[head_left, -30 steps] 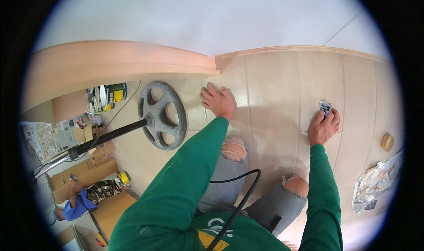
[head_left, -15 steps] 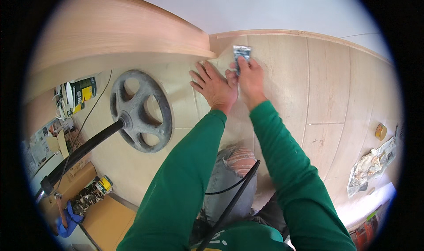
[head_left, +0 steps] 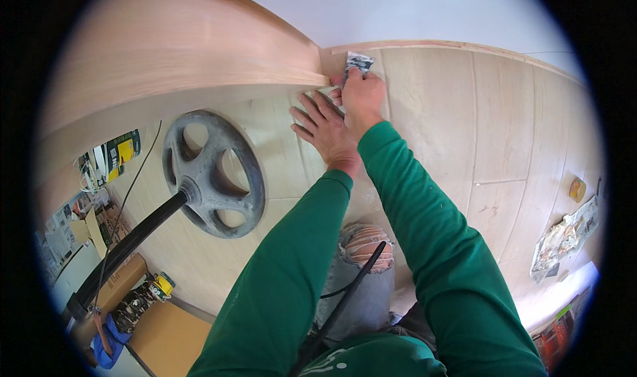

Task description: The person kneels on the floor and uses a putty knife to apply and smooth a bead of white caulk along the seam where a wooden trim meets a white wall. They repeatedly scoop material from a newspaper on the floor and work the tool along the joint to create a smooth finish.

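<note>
On my feed, the bare right hand [head_left: 363, 98] has its fingers curled around a small, flat, dark-and-white scraper [head_left: 359, 61] beside the long pale wooden panel's [head_left: 199, 52] end. The bare left hand [head_left: 330, 135] (fingers spread wide) lies on the pale wood-grained floor [head_left: 431, 111].

Long sleeves [head_left: 285, 261], solid green and a bit wrinkled, snug at the cuffs [head_left: 341, 176]; left hand [head_left: 330, 138] and right hand [head_left: 365, 103] both bare. Green shirt [head_left: 385, 358] too, with some white print [head_left: 341, 365] at the near edge. Faded greyish jeans [head_left: 371, 301], knee rip [head_left: 367, 249] all threads, plus a black cable [head_left: 346, 297] hanging in front.
</note>
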Available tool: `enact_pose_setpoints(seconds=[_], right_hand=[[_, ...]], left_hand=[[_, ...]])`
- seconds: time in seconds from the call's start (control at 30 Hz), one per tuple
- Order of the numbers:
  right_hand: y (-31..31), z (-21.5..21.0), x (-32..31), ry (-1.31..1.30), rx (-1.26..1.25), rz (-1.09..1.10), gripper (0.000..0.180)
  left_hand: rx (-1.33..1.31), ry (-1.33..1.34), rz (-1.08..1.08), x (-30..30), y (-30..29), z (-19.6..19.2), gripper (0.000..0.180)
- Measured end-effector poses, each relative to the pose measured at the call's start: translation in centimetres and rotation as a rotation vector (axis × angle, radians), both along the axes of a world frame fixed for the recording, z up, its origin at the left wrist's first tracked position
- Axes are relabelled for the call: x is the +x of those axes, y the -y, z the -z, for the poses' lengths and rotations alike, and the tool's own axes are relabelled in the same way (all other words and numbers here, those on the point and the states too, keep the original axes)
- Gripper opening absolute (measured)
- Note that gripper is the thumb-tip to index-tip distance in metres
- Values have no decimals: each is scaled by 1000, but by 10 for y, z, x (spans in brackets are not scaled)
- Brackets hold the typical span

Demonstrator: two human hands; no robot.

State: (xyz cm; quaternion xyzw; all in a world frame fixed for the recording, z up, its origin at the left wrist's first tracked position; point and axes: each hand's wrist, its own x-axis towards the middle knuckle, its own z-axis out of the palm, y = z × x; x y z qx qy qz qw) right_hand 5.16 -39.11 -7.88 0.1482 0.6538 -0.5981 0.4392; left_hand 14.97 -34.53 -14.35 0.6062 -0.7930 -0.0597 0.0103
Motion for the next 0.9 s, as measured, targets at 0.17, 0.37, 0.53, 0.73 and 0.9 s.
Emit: enact_pose_setpoints(seconds=[0.17,0.37,0.53,0.73,0.9], right_hand=[[3,6,3,-31,-44,53,21],[1,1,0,-12,-45,-20,20],[3,9,0,180,-215,119,21],[-3,-1,0,153,-183,34,23],[1,4,-4,182,-165,10,24]], left_hand=[[40,-27,12,-1,0,-8,81],[-1,14,18,1,1,-3,90],[41,-37,22,-2,0,-7,91],[0,17,27,1,2,-2,90],[62,-69,10,-2,-1,-10,92]])
